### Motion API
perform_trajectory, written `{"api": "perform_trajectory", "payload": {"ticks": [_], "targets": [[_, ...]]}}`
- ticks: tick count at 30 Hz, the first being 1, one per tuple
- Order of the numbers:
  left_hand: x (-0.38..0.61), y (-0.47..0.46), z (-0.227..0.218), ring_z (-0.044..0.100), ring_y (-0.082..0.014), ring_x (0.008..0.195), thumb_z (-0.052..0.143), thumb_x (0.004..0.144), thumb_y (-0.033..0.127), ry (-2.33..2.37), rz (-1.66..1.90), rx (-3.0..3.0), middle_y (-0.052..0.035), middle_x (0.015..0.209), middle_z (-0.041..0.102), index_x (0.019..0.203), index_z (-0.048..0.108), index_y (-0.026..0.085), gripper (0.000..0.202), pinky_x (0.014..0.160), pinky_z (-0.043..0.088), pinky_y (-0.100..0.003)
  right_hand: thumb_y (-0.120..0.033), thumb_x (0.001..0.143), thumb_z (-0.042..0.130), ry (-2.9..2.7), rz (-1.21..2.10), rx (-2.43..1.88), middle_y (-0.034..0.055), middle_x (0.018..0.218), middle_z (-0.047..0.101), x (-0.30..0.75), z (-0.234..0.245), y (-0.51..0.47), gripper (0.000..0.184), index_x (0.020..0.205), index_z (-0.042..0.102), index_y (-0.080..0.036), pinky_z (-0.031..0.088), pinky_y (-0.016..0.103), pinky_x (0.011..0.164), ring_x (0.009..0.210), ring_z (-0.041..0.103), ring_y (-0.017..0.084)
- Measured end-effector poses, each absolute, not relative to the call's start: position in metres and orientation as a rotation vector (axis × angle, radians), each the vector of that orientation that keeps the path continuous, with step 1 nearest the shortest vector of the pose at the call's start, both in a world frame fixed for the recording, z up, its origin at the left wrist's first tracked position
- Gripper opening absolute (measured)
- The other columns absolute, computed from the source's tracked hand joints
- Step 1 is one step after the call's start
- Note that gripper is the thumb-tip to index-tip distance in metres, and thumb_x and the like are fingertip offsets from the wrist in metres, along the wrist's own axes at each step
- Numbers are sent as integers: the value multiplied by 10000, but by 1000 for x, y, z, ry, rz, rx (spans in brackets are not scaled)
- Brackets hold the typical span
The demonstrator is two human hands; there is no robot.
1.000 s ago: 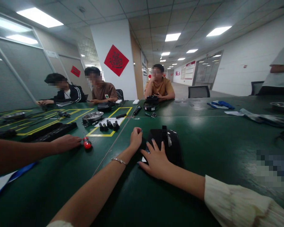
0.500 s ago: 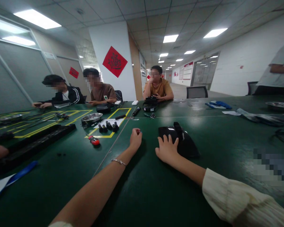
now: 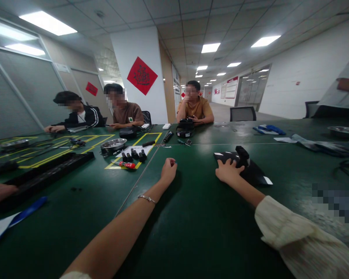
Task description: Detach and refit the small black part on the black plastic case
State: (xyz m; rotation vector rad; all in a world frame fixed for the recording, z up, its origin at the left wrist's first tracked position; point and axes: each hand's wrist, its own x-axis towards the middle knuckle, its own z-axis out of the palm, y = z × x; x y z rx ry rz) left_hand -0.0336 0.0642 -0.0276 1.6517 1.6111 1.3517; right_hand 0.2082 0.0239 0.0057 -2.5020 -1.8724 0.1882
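My right hand rests with spread fingers on the near left part of a glossy black curved panel. A black block-like mount stands up from this panel, and a white tab shows at its right corner. My left hand is closed above the green table, thumb and fingers pinched together. Whatever its fingertips may hold is too small to make out. Left of that hand lies a red-handled screwdriver, beside several short black cylindrical parts.
A metal bowl, a black pouch and pliers lie farther back. A long black tray is at left, near another person's hand. Several people are around the table. Blue-and-white gloves lie at back right.
My right hand and the black panel have slid to the right together. The screwdriver has shifted right and away, and turned. My left hand has barely moved.
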Motion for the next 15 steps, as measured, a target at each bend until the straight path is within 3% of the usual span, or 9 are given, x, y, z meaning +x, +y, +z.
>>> {"api": "perform_trajectory", "payload": {"ticks": [8, 15], "targets": [[-35, 69, -33, 516, -119, 697, 543, 727, 132, 1578, 1293, 1657, 13, 751, 558, 860, 529, 184, 144, 676, 393, -241, -262, 866, 275, -1647, 132, -2647, 204, 1440, 189, 264, -2, 40, 500, 1364, 327, -261, 77, 716, 880, 1302, 146, 422], [-35, 70, -34, 521, -119, 704, 548, 716, 130, 1578, 1283, 1653, 11, 765, 569, 857, 537, 189, 154, 682, 393, -240, -247, 878, 245, -1563, -26, -2651, 169, 1416, 280, 318, -19, 48, 496, 1359, 363, -276, 129, 695, 897, 1279, 213, 413]]}}
